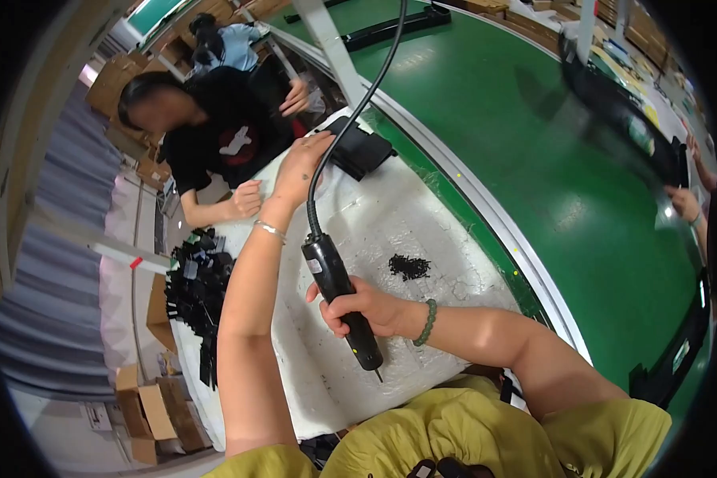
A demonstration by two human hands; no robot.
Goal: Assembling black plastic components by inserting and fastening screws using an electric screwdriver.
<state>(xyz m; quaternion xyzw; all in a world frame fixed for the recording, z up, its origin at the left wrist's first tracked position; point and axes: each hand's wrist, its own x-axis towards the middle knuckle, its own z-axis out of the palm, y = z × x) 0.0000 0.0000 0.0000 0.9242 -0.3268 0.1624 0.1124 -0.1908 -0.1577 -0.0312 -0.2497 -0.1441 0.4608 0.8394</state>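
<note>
Over the white worktop (422, 227), the right hand (368, 307) curls round a black electric screwdriver (327, 265), long axis slanting far-left to near-right, bit (379, 376) pointing near; the left hand (299, 171), grip unclear, touches a black plastic part (362, 153).

Brightly lit — glare spots — edges bent.

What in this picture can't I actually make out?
All in the head view:
- Black cylindrical power tool: middle covered by the right hand.
- Thin black cable: far end cut off by the top edge.
- Small pile of tiny black pieces: too small to tell their shapes.
- Long curved black piece, upper right: blurred, perhaps by motion.
</note>
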